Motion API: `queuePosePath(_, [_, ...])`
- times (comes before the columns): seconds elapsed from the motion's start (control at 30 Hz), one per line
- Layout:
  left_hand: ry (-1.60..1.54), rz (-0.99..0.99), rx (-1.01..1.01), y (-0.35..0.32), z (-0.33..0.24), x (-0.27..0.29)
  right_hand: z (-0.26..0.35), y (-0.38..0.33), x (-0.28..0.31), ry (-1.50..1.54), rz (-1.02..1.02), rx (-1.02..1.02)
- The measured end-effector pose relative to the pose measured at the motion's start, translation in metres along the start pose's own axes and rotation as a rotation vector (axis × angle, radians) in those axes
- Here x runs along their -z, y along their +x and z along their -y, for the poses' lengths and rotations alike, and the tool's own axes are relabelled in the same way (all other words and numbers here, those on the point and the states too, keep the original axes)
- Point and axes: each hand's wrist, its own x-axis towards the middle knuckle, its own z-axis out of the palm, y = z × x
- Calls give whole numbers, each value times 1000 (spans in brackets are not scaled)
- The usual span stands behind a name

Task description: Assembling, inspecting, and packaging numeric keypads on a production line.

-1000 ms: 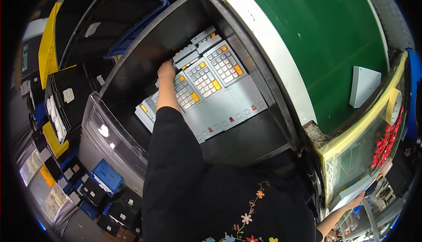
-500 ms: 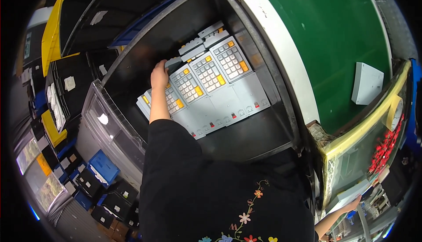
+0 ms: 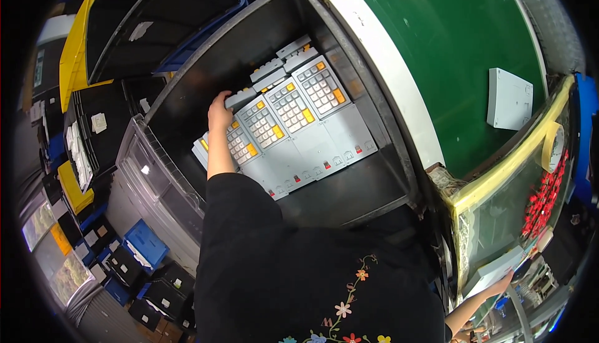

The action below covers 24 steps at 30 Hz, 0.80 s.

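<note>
Seemingly, the left hand (image 3: 219, 110) grips one of about four keypad units (image 3: 293, 106) in one grey bin (image 3: 380, 187)

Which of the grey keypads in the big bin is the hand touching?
The left hand touches the leftmost keypad in the row, the one partly hidden under the forearm. The other keypads lie to its right, clear of the hand.

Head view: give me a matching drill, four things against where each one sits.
Things:
1. left hand
2. grey keypad units
3. white flat box
4. red parts

Places:
A. on the green surface
B. behind the clear panel with yellow tape edging
C. on the upper end of the leftmost keypad unit
D. in a row inside the dark bin

Pairs: 1-C, 2-D, 3-A, 4-B
</note>
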Motion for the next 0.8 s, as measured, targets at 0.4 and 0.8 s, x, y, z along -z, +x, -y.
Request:
queuePosePath(0.4, [-467, 235, 325, -1, -1, -15, 2, -5, 7, -20, 167, 219])
queuePosePath(0.8, [-285, -5, 247, 16, -9, -32, -33, 20, 60, 407, 685, -90])
